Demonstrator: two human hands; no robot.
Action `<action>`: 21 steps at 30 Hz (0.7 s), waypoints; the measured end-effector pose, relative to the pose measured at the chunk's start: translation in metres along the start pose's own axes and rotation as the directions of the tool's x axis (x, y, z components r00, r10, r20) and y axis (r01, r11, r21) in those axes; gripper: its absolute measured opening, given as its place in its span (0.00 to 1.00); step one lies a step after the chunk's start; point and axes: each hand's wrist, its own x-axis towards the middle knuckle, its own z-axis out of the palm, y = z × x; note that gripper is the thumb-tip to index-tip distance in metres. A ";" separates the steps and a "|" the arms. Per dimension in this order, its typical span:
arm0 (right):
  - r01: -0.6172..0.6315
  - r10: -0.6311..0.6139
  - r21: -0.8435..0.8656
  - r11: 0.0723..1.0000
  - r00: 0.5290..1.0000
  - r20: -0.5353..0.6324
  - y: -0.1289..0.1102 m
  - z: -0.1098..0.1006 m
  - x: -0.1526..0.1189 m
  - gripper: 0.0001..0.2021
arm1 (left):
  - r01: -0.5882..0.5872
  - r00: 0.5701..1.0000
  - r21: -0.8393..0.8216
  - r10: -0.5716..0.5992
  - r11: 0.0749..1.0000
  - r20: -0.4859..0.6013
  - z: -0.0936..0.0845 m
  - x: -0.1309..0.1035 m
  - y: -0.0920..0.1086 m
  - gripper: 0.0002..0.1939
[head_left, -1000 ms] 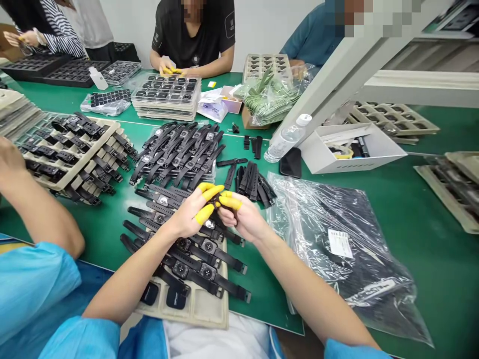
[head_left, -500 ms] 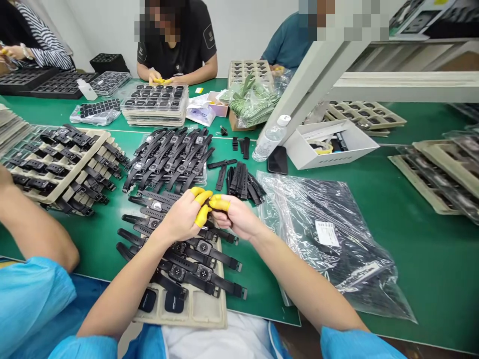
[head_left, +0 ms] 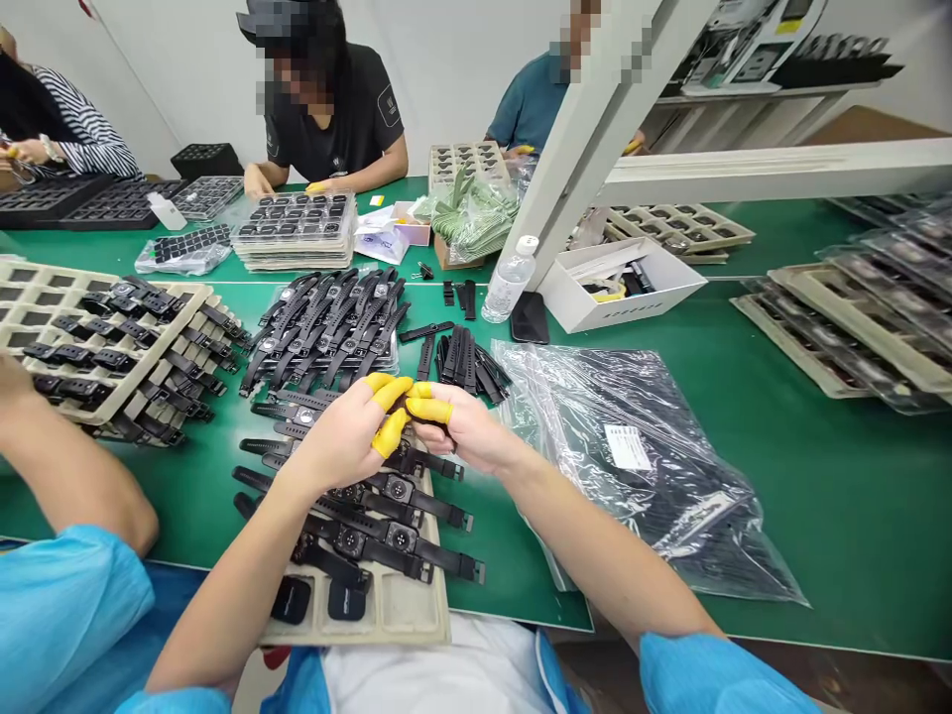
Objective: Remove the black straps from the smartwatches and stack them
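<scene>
In front of me, both hands are closed and meet over a tray of watches. My left hand [head_left: 349,426], with yellow finger cots, pinches a dark piece that looks like a black watch strap [head_left: 403,405], mostly hidden by the fingers. From the other side, my right hand [head_left: 468,426], also in yellow cots, grips the same piece. Below them, black smartwatches [head_left: 400,490] with straps attached lie face down across a beige tray [head_left: 408,607]. Two dark square watch bodies [head_left: 346,601] sit in its front compartments. Loose black straps [head_left: 459,359] are heaped just beyond my hands.
Right of my arm lies a clear bag [head_left: 629,476] of black straps. Behind it stand a bottle [head_left: 510,280], a phone [head_left: 529,317] and a white box [head_left: 621,288]. More watches fill a pile [head_left: 327,327] and left trays [head_left: 126,337]. A neighbour's arm [head_left: 74,456] reaches in at left.
The camera view has shifted slightly, and both hands stay together on the dark piece. Across the table, the person in black has lowered one hand beside the tray stack.
</scene>
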 end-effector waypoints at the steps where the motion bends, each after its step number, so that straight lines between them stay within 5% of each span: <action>1: 0.038 -0.038 -0.040 0.998 0.999 -0.002 -0.002 0.002 -0.003 0.15 | 0.007 1.000 -0.012 -0.007 1.000 0.011 -0.006 -0.001 0.004 0.24; 5: 0.226 -0.218 -0.433 0.873 0.974 0.069 -0.010 0.009 -0.018 0.15 | 0.084 0.986 0.063 -0.092 0.994 0.138 -0.029 -0.017 0.015 0.28; 10: 0.203 -0.121 -0.843 0.498 0.979 0.165 -0.014 0.010 -0.031 0.09 | 0.205 0.956 0.217 -0.243 0.954 0.167 -0.055 -0.059 0.001 0.25; 15: 0.169 -0.030 -0.948 0.269 0.985 0.167 0.000 0.010 -0.043 0.09 | 0.118 0.952 0.294 -0.192 0.949 0.238 -0.068 -0.091 -0.009 0.17; 21: 0.269 0.066 -0.960 0.080 0.959 0.275 0.032 0.027 -0.101 0.11 | 0.169 0.866 0.157 -0.222 0.973 0.447 -0.052 -0.122 0.022 0.10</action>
